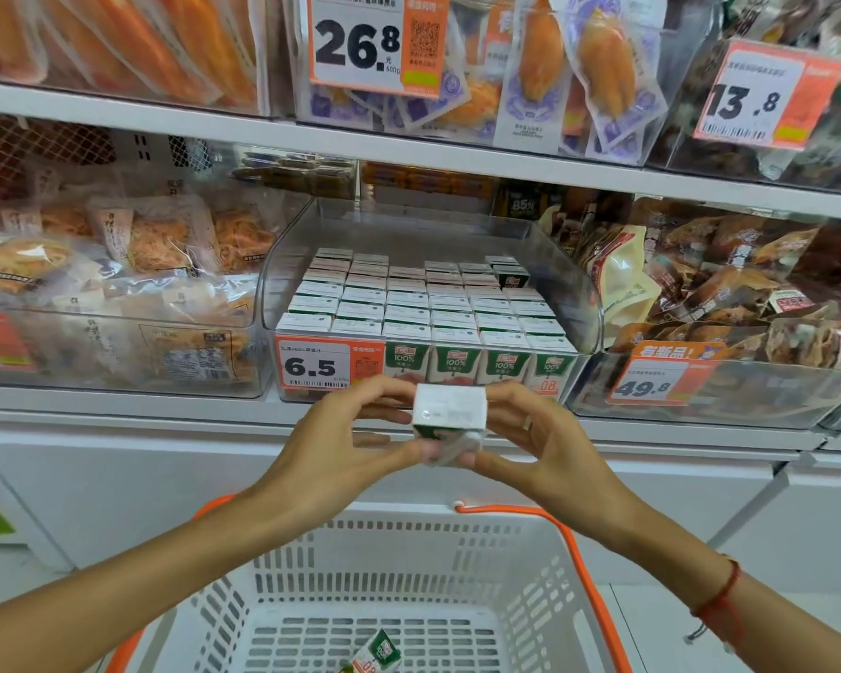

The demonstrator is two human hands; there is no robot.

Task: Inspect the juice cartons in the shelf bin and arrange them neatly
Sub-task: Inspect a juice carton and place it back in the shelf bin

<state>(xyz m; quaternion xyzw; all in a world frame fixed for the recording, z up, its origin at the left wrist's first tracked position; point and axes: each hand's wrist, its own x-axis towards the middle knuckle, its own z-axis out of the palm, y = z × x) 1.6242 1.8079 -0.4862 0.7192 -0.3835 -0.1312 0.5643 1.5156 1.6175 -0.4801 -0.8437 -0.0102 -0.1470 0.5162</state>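
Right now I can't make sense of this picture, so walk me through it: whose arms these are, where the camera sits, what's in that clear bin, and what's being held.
There is no machine here. The arms belong to a person, and the one picture comes from a camera worn on their head, looking forward and down at a shop shelf.

The left hand and the right hand together hold one small juice carton in front of the shelf, fingers pinching it from both sides.

Behind it stands a clear shelf bin packed with rows of the same cartons, their white tops showing. A price tag on its front reads 6.5. The bins on either side hold bagged snacks.

Below the arms is a white basket with orange handles; another carton lies on its floor.
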